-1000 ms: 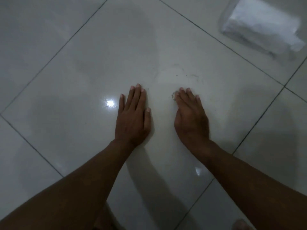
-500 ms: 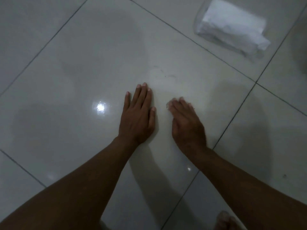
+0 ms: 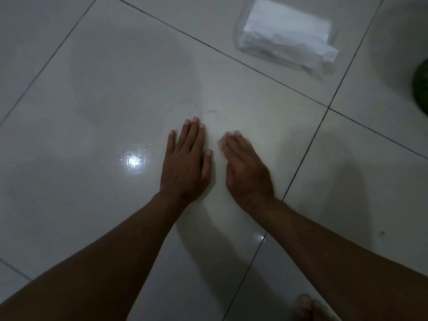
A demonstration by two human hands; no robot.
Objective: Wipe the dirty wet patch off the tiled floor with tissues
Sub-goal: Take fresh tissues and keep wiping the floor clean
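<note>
Near the middle of the frame the left hand (image 3: pixel 186 166) lies flat on the glossy white tiled floor (image 3: pixel 97 93), its fingers (image 3: pixel 192 133) straight and close together, holding nothing. Just to its right the right hand (image 3: pixel 246 169) rests on the same tile with fingers extended; its blurred tips hide whether anything is under them. The dirty wet patch (image 3: pixel 208 113), faint with dark specks, sits just above both hands, and the pack of tissues (image 3: pixel 287 35) lies well apart at upper right.
</note>
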